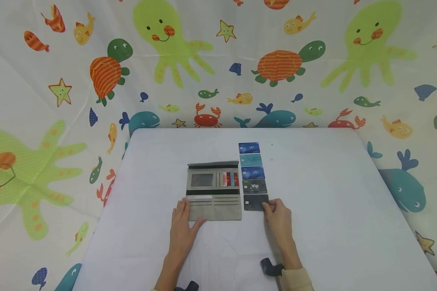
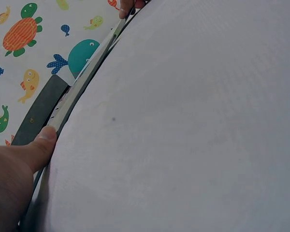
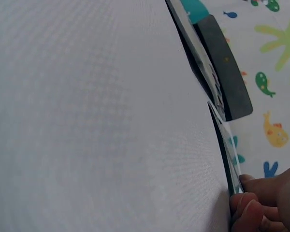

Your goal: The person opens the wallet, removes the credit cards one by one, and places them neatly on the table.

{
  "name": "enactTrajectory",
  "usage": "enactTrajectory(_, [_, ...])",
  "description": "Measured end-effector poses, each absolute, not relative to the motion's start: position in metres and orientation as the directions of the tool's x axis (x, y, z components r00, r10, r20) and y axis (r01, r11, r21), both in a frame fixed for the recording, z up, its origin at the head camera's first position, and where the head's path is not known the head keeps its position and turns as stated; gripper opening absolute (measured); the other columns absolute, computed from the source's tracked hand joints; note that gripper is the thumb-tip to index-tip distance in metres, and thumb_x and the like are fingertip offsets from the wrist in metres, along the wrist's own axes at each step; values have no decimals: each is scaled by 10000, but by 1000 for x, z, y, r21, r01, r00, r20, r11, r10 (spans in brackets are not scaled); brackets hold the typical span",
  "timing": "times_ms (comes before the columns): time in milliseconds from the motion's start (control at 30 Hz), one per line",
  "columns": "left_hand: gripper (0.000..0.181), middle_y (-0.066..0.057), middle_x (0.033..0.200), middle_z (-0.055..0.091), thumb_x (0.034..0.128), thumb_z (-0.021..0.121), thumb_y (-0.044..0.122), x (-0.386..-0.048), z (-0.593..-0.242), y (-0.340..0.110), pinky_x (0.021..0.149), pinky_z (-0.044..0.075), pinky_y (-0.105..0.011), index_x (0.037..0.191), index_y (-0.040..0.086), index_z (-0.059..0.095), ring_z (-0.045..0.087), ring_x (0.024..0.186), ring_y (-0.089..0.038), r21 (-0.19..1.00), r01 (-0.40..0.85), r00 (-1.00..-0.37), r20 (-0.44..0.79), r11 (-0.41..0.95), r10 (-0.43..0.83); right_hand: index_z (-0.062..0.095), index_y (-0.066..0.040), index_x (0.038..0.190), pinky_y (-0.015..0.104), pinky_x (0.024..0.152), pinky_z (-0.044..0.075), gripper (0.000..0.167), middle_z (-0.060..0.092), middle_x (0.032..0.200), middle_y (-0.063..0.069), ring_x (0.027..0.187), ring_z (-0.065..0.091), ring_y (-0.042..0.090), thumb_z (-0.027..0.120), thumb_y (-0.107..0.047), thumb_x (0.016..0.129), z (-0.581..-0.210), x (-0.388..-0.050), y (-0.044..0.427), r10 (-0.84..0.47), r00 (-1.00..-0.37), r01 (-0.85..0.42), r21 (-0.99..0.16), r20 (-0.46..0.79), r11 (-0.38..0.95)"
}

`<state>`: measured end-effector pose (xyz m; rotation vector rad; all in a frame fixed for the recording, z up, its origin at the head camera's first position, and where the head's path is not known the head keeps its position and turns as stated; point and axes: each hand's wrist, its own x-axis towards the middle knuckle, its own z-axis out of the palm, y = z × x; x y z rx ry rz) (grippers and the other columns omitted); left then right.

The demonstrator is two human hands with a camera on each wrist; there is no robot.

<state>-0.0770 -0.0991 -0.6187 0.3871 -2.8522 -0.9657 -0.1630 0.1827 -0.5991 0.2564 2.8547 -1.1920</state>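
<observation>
Sea-print backdrop behind and at both sides. White worktop below. Grey wallet lies unfolded mid-worktop: fold runs left-right, as does each half's long axis; flap end points away from the person. Left hand: grip released, fingers straight along wallet's left edge, thumb at near edge. Right hand: grip pinches the black card by its near right corner. Flap: wrist views show its dark face, head view just a thin band. Only head view shows card faces: five cards in a near-far column just right of wallet, black one nearest, long axes left-right. Gold dot on flap, wrist views only.
</observation>
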Motion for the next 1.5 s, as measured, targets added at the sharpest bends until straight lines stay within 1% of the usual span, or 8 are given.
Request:
enactTrajectory(200, [906, -159, 1651, 275, 873, 748, 445, -78, -617, -98, 1281, 164, -521, 1544, -2, 334, 198, 1557, -337, 610, -200, -963, 24, 767, -270, 616, 33, 1085, 175, 460, 416, 282, 696, 689, 72, 544, 574, 112, 656, -224, 975, -596, -166, 180, 139, -988, 151, -674, -72, 723])
enactTrajectory(500, [901, -171, 1646, 282, 873, 745, 445, -78, -617, -98, 1286, 153, -505, 1535, -16, 344, 205, 1552, -348, 609, -191, -963, 35, 770, -267, 610, 38, 1068, 203, 480, 410, 270, 704, 712, 112, 562, 586, 145, 643, -215, 981, -592, -167, 180, 134, -987, 158, -650, -87, 743])
enactTrajectory(800, [905, -169, 1648, 279, 872, 747, 444, -77, -618, -98, 1290, 146, -496, 1541, -8, 338, 205, 1552, -350, 612, -191, -962, 38, 768, -270, 584, 22, 1050, 235, 449, 355, 255, 626, 608, 80, 513, 525, 155, 658, -209, 970, -591, -168, 179, 126, -988, 156, -614, -92, 774])
enactTrajectory(967, [913, -177, 1645, 280, 869, 741, 455, -77, -620, -100, 1292, 139, -489, 1542, -9, 334, 204, 1551, -357, 607, -182, -962, 51, 773, -267, 582, 32, 1058, 245, 446, 336, 270, 592, 583, 73, 502, 493, 155, 653, -215, 974, -589, -168, 180, 112, -989, 148, -631, -96, 762])
enactTrajectory(1100, [918, -175, 1645, 281, 867, 736, 471, -77, -622, -100, 1291, 141, -495, 1545, 2, 333, 202, 1551, -359, 608, -179, -962, 55, 774, -266, 592, 33, 1075, 239, 447, 337, 292, 582, 583, 60, 501, 478, 146, 612, -249, 1002, -591, -167, 181, 105, -990, 141, -648, -95, 748])
enactTrajectory(1200, [918, -174, 1647, 279, 866, 736, 474, -77, -622, -100, 1290, 141, -498, 1545, 4, 335, 198, 1552, -358, 608, -180, -962, 53, 773, -266, 602, 14, 1061, 231, 449, 343, 290, 586, 598, 53, 510, 478, 141, 583, -271, 1016, -592, -167, 180, 104, -991, 133, -661, -84, 739])
enactTrajectory(1333, [919, -169, 1650, 272, 867, 738, 468, -77, -621, -100, 1290, 140, -502, 1550, 10, 328, 190, 1555, -355, 610, -187, -962, 44, 770, -269, 616, -5, 1015, 211, 452, 356, 238, 599, 626, 55, 521, 487, 136, 595, -241, 1005, -592, -169, 175, 91, -995, 93, -677, -39, 730])
enactTrajectory(1500, [923, -156, 1656, 265, 869, 739, 469, -76, -620, -99, 1292, 137, -494, 1557, 21, 317, 182, 1560, -343, 611, -196, -962, 32, 767, -272, 627, 1, 991, 190, 476, 371, 189, 602, 670, 53, 560, 496, 129, 623, -187, 981, -590, -173, 164, 46, -999, 30, -680, 6, 732])
